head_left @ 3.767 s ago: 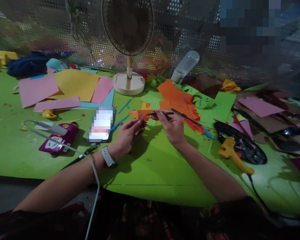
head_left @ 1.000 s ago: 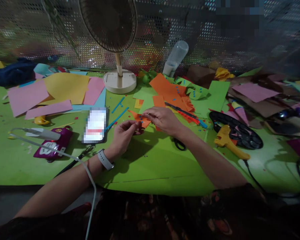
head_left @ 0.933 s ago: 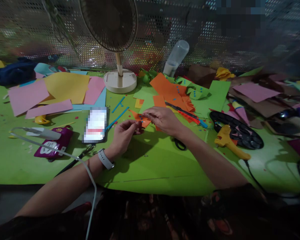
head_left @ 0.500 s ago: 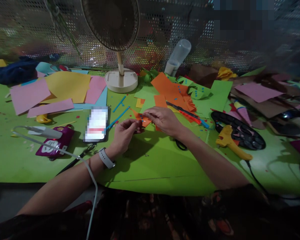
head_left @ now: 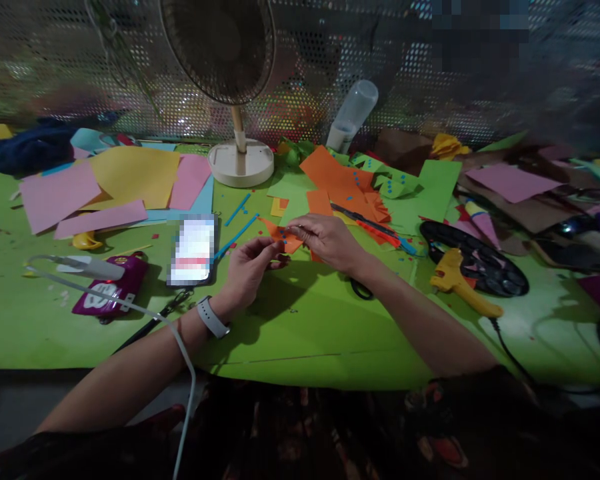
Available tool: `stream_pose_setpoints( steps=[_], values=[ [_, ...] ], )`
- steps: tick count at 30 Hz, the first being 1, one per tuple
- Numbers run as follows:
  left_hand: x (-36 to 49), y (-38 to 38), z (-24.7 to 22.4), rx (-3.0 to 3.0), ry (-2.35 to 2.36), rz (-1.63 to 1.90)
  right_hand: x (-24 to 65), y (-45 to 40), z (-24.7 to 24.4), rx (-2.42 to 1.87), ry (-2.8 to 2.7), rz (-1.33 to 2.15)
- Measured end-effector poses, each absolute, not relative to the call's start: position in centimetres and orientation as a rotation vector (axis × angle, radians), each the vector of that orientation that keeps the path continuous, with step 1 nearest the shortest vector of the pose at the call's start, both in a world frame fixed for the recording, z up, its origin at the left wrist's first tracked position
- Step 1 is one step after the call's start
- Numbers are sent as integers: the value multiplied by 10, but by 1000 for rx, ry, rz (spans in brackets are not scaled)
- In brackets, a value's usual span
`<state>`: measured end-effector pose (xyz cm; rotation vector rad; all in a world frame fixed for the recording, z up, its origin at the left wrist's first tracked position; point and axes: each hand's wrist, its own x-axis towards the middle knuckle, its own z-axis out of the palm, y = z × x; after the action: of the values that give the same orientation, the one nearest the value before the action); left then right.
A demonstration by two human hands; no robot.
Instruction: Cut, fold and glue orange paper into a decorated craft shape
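Note:
A small cut piece of orange paper (head_left: 293,245) with a few blue dots on it sits between my two hands. My left hand (head_left: 250,268) is closed in a pinch at the paper's lower left edge, its wrist wearing a pale watch band (head_left: 211,318). From the right, my right hand (head_left: 327,241) pinches the upper part of the same piece, thumb and forefinger together. Its fingertips partly cover the dots. Thin blue paper strips (head_left: 236,233) lie just left of the piece, with tiny blue bits around them.
A lit phone (head_left: 193,252) and a purple pouch (head_left: 113,283) with a white cable lie left. Behind stand a fan (head_left: 241,163) and a tilted bottle (head_left: 354,113). Orange sheets (head_left: 330,170), scissors (head_left: 373,230), a black tray (head_left: 500,277) and a yellow glue gun (head_left: 463,287) are right.
Both hands keep their hold on the orange paper, with barely any finger movement. The whole view has shifted very slightly.

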<state>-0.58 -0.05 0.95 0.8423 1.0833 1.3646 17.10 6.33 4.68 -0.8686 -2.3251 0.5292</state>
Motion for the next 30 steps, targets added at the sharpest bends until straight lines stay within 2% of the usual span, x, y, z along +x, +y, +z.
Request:
stream_pose_setpoints(
  steps=[13, 30],
  values=[
    [-7, 0, 9, 856, 1033, 1378, 170, 64, 47, -838, -2273, 601],
    [-9, -1, 10, 751, 977, 1289, 168, 62, 46, -829, -2273, 513]
  ],
)
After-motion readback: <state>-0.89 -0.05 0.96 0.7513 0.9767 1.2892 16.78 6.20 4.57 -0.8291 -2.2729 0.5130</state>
